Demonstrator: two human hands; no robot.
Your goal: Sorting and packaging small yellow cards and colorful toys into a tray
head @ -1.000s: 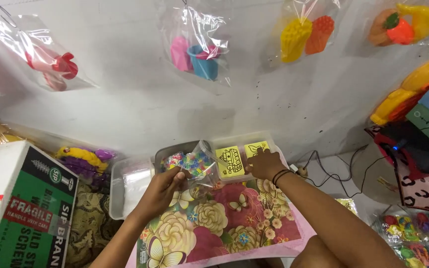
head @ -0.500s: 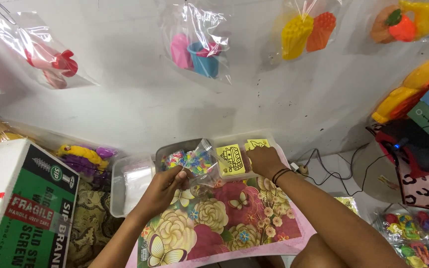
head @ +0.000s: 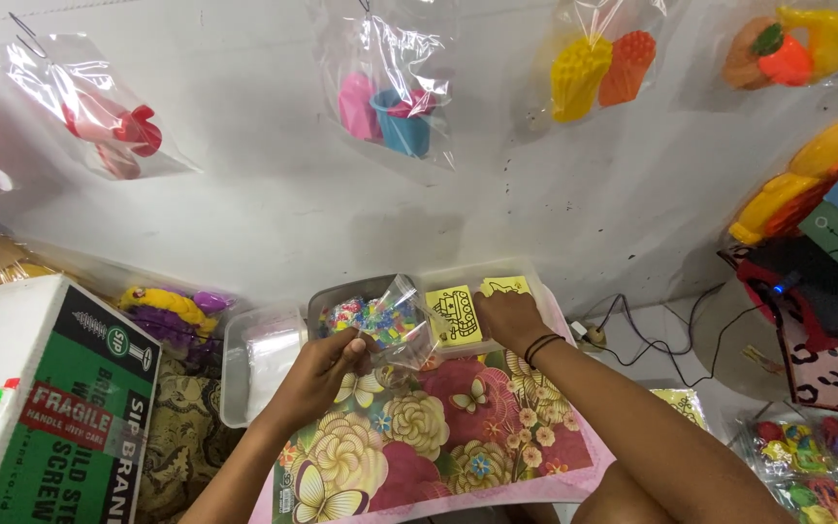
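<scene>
My left hand (head: 320, 374) pinches a small clear plastic bag (head: 402, 325) and holds it up over a tray of small multicoloured pieces (head: 369, 316). My right hand (head: 508, 320) rests on a stack of yellow cards (head: 453, 313) with a dark drawing on them, which lie in a clear container (head: 526, 277) against the wall. Both forearms lie over a flowered mat (head: 409, 437) in pink, red and cream. A dark band circles my right wrist.
A green, white and red cardboard box (head: 50, 417) stands at the left. A clear tub (head: 262, 357) sits left of the tray. Bagged plastic toys (head: 390, 87) hang on the white wall. Cables (head: 652, 335), bags and more toys crowd the right side.
My left hand has lifted the clear bag a little higher over the tray. My right hand has stayed on the yellow cards.
</scene>
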